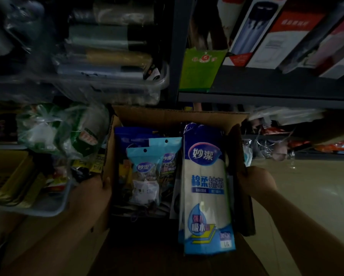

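Observation:
An open cardboard box (173, 116) sits in front of me, held between both hands. My left hand (102, 188) grips its left wall, fingers curled over the edge. My right hand (254, 182) holds the right flap from outside. Inside, a long white and blue pack of cleaning cloths (205, 188) stands along the right side, reaching past the near edge. Smaller blue packets (147, 168) stand in the middle and left of the box. The light is dim.
A grey tray (53, 208) with yellow items sits to the left, with crumpled plastic bags (57, 132) behind it. Dark metal shelving (266, 96) at upper right carries product boxes (266, 36) and a green bag (199, 70). Clear bins (111, 80) are stacked upper left. Pale floor shows right.

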The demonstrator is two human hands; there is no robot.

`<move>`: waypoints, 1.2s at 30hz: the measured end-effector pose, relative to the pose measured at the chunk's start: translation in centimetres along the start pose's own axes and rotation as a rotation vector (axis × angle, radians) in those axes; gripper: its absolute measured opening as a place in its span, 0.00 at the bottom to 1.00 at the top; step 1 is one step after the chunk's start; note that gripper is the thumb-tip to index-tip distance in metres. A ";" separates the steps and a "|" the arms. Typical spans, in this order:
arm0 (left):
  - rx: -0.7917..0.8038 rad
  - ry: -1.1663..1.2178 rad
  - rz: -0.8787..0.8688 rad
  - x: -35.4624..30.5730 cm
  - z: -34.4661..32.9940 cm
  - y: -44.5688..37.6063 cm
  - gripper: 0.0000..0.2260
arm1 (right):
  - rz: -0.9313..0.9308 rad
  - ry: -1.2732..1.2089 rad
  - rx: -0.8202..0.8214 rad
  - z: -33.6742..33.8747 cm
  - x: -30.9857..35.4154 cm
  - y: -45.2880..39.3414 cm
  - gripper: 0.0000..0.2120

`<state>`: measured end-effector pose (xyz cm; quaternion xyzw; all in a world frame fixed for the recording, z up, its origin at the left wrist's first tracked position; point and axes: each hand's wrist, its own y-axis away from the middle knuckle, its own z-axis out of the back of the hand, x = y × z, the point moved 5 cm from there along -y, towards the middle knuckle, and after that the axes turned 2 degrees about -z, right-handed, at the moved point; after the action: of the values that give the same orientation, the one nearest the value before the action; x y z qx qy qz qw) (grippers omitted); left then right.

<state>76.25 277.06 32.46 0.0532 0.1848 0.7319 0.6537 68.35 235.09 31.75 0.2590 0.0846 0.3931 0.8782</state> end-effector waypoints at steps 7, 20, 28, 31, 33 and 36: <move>0.097 0.144 0.096 0.0 0.1 0.8 0.14 | -0.003 -0.109 0.007 0.0 -1.7 0.9 0.17; 0.473 0.550 -0.220 -14.8 -2.8 9.9 0.10 | 0.044 -0.573 0.175 -4.7 0.3 8.9 0.29; 0.706 0.817 0.186 -14.3 -10.3 11.1 0.14 | -0.263 -0.849 0.406 -9.6 -0.5 9.1 0.20; 0.627 0.879 0.163 -14.3 -9.8 11.7 0.15 | -0.322 -1.133 0.521 -10.2 -0.5 9.7 0.17; 0.605 0.945 0.150 -14.5 -9.0 12.1 0.15 | -0.311 -1.301 0.578 -9.9 -0.7 10.1 0.15; 0.658 1.108 0.171 -14.7 -8.2 12.9 0.21 | -0.248 -1.396 0.592 -9.4 -1.1 10.6 0.17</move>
<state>63.56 260.09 31.62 -0.1201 0.7044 0.6053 0.3507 57.41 243.82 29.17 0.6602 -0.3592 -0.0018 0.6596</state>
